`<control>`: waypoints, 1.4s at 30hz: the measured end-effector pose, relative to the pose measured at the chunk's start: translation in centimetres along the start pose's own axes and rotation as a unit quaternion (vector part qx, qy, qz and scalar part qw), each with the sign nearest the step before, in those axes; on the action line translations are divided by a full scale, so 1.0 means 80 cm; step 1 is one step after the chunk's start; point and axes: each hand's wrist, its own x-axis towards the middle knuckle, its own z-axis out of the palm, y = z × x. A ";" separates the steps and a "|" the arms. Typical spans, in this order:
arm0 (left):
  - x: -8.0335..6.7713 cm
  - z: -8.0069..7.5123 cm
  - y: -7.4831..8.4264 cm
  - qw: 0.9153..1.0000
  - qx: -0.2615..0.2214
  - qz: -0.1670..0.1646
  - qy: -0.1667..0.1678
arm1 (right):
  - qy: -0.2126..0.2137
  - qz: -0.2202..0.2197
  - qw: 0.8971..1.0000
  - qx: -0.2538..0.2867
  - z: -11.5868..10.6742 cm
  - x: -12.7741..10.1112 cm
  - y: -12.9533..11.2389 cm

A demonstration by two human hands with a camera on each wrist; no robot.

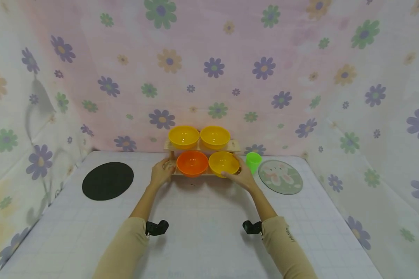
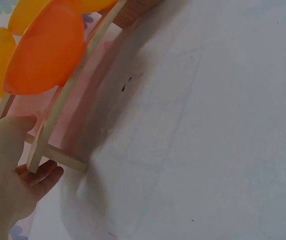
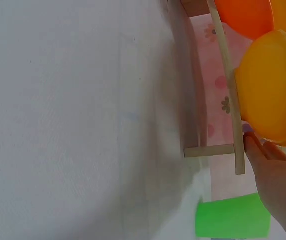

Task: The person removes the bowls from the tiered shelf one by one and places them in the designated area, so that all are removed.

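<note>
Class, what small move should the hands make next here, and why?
Probably ease the right hand off the lower yellow bowl, since that bowl appears to sit on the wooden rack, which the left hand grips at its end.

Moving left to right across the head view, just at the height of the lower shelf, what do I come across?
Black mat, left hand, orange bowl, lower yellow bowl, green cup, patterned mat.
</note>
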 end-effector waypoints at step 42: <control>-0.011 0.013 -0.029 0.969 -0.234 -0.077 -0.006 | -0.040 0.002 0.996 0.075 -0.001 -0.052 -0.005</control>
